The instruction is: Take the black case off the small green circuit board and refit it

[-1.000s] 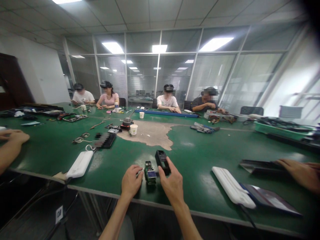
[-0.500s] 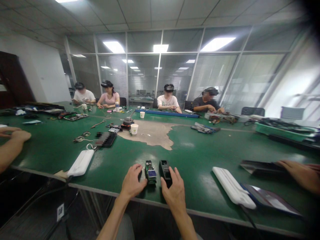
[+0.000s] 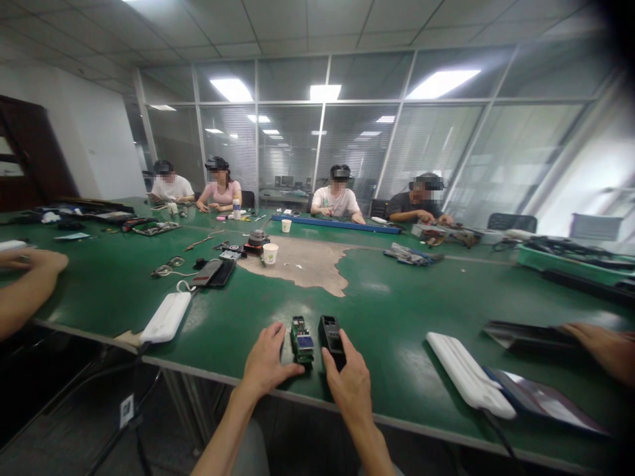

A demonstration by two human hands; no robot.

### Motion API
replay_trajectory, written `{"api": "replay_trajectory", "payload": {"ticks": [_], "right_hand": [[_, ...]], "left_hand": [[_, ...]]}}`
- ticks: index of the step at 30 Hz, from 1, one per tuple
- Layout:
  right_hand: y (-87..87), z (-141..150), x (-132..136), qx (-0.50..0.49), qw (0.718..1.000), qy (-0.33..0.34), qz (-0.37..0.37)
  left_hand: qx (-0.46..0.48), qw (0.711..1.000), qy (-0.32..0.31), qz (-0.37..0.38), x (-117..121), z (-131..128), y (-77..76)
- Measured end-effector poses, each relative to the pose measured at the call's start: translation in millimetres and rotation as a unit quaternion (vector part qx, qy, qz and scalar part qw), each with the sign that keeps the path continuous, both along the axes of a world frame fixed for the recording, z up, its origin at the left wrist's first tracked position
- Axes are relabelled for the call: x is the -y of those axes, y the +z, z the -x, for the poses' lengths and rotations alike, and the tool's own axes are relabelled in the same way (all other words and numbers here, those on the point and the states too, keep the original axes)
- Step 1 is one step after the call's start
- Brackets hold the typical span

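1. I have my left hand [image 3: 265, 360] spread, thumb apart from the fingers, beside the green circuit-board stack [image 3: 302, 342]; I cannot tell whether they touch.
2. My right hand [image 3: 352, 377] pinches the black plastic housing [image 3: 331, 337] between thumb and fingers, just right of the stack, near the table's front edge.
3. On the glossy green tabletop [image 3: 397, 297], I see an irregular brown patch [image 3: 312, 268], with a paper cup [image 3: 270, 254] on its left part.
4. White oblong devices lie to the left [image 3: 167, 317] and right [image 3: 466, 373].
5. Beyond the long blue bar [image 3: 337, 224], four people in headsets sit before a glass partition [image 3: 288, 149]; ceiling panels [image 3: 441, 84] glow in its panes.
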State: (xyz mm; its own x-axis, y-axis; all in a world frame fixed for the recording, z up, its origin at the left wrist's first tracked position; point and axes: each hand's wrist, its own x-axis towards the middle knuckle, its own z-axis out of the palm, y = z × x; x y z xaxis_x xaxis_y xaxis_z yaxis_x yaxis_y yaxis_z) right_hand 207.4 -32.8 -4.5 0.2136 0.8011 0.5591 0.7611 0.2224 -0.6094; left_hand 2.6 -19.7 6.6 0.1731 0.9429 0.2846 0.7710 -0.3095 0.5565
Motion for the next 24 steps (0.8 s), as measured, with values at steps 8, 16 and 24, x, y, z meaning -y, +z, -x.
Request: {"api": "replay_trajectory", "payload": {"ticks": [8,16,24], "right_hand": [[52.4,32.7,0.9,-0.051,0.997,0.054,0.018],[49.8,59.1,-0.6,0.072,0.996,0.058,0.013],[33.0,61.6,-5.4,0.103,0.992,0.054,0.039]], "left_hand": [[-0.010,1.000,0.010,-0.021,2.5,-2.1,1.6],[-0.007,0.999,0.005,-0.053,3.1,-2.0,1.3],[-0.016,0.999,0.021,-0.042,2.0,-4.8,3.2]]}}
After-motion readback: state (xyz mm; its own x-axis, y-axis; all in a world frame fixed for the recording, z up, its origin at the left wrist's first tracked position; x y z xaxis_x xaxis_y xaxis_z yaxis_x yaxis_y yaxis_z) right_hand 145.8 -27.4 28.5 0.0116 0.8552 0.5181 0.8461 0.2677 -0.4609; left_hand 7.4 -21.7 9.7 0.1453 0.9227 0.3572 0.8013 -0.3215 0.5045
